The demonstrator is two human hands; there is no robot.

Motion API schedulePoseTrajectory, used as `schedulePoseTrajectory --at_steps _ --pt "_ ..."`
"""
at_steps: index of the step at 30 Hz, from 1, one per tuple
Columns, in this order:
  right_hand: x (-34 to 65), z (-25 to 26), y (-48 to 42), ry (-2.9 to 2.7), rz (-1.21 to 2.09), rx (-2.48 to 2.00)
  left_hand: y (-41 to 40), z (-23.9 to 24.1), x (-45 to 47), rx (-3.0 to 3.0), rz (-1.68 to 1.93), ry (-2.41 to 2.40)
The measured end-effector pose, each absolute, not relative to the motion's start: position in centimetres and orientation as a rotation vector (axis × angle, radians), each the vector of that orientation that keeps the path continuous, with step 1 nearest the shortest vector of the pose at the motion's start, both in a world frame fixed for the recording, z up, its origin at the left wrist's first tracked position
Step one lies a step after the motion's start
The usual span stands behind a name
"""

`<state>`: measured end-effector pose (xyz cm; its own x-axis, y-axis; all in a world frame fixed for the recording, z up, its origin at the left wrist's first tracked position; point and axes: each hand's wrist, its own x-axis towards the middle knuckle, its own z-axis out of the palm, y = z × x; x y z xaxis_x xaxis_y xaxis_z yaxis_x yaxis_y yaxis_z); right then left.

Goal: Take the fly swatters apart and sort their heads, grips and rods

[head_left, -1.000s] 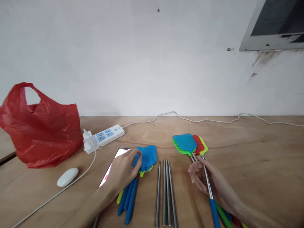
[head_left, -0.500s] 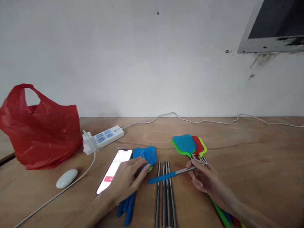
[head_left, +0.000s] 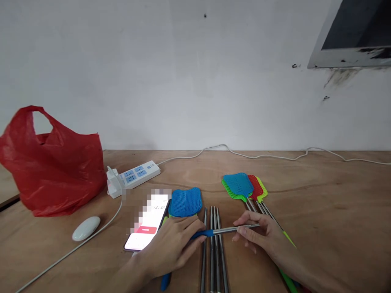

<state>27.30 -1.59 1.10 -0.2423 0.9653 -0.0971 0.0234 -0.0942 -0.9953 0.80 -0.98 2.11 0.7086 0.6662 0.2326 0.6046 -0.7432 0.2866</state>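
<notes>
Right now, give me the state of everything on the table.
rod, held crosswise over loose rods.
left hand, shut on its blue grip.
right hand, pinching its metal end.
phone, lit, lying flat.
power strip, one plug in.
bag, mouth open.
mesh heads, stacked, no rods.
swatters, assembled, fanned flat.

phone screen (head_left: 148, 228), "13:36" (rest blurred)

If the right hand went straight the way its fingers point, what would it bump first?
The right hand points left along its blue-handled silver rod. The row of bare steel rods on the wooden table comes first; if it passes above them, depth unclear, then the left hand.
</notes>
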Motion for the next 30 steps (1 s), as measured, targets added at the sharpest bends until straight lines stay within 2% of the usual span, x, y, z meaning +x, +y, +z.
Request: schedulePoseTrajectory --at_steps 12,20,30 --pt "27.9 -0.6 -0.8 -1.178 1.243 -1.143 -0.6 1.7 0.7 2.685 0.446 1.16" --pt "27.9 -0.2 -1.2 -1.263 1.302 -1.148 -1.0 1.7 0.9 2.65 0.45 1.187" --pt "28.1 -0.2 -0.9 -1.383 1.276 -1.159 -1.2 1.8 1.5 2.753 0.287 1.215"
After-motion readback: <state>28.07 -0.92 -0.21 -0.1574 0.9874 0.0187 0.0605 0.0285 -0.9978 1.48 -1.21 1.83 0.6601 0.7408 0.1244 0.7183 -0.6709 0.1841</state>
